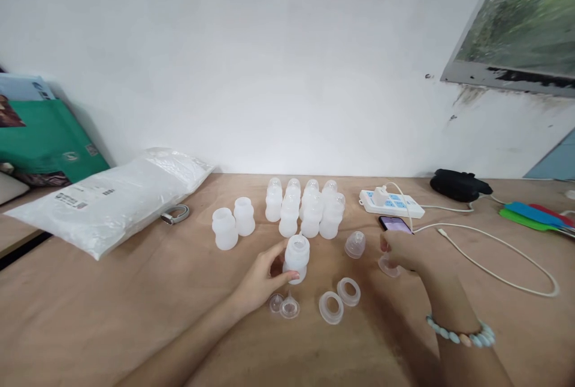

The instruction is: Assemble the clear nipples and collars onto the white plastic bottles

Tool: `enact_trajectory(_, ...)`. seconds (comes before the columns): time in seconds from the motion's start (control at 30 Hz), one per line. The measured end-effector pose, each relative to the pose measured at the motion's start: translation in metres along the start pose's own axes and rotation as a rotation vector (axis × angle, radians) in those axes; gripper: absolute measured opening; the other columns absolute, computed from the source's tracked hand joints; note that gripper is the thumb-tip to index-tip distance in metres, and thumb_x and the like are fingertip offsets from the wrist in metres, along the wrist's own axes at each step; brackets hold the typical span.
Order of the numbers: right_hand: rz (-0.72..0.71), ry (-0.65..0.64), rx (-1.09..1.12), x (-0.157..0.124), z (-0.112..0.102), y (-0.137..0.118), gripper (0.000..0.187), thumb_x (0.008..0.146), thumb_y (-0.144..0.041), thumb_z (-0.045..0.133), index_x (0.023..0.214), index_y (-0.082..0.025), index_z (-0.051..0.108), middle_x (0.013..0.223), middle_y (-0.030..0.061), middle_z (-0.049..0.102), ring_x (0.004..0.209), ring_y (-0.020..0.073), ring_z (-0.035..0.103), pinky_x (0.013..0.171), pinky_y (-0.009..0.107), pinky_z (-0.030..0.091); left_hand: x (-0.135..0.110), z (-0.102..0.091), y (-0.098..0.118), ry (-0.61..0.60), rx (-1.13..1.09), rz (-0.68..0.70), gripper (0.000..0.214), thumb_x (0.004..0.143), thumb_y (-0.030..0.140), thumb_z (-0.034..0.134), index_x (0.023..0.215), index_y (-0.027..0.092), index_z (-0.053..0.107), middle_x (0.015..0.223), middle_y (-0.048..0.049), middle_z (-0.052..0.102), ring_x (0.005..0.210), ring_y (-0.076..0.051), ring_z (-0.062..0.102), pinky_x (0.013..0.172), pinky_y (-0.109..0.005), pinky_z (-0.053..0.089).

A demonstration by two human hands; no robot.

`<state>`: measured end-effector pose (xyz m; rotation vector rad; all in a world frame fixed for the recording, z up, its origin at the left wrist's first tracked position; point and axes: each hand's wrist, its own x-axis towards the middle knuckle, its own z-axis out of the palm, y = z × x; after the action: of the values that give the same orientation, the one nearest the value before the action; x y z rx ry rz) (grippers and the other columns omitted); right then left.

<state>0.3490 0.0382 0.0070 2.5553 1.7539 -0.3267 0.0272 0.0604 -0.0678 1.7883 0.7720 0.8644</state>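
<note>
My left hand (260, 282) grips a white translucent bottle (297, 257) standing on the wooden table (112, 315). My right hand (406, 252), with a bead bracelet (462, 334) on the wrist, pinches a small clear teat (389, 266) that rests on the table. Two clear teats (284, 306) lie just in front of the left hand. Two white screw rings (340, 299) lie between my hands. A clear dome cap (354, 244) sits behind them. Several capped bottles (305, 207) stand in a cluster at the back, and two open bottles (233, 224) stand to their left.
A white plastic bag (112, 198) lies at the left, with a metal clip (175, 214) beside it. Behind my right hand are a phone (394, 223), a power strip (392, 202) with white cables (494, 255), a black object (458, 185) and coloured flat tools (536, 216).
</note>
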Motion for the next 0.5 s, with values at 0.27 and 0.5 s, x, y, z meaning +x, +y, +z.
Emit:
enact_trajectory(0.27, -0.177, 0.916, 0.401, -0.02, -0.019, -0.018, 0.025, 0.087, -0.029, 0.053, 0.108, -0.019, 0.062, 0.107, 0.0151, 0.066, 0.084, 0.0285, 0.063, 0.069, 0.041, 0.051, 0.0, 0.003, 0.007, 0.042, 0.005, -0.009, 0.054, 0.079, 0.031, 0.073, 0.129, 0.017, 0.058, 0.108, -0.0066, 0.069, 0.097, -0.026, 0.061, 0.086, -0.036, 0.048)
enact_trajectory(0.5, -0.917, 0.683, 0.814, -0.057, 0.018, -0.101, 0.034, 0.091, -0.025, 0.06, 0.124, -0.027, 0.055, 0.118, 0.0084, 0.068, 0.105, 0.0249, 0.064, 0.085, 0.04, 0.055, -0.001, 0.004, 0.008, 0.052, 0.002, 0.028, 0.05, 0.08, 0.027, 0.071, 0.128, 0.018, 0.059, 0.101, -0.0049, 0.067, 0.091, -0.023, 0.058, 0.084, -0.033, 0.047)
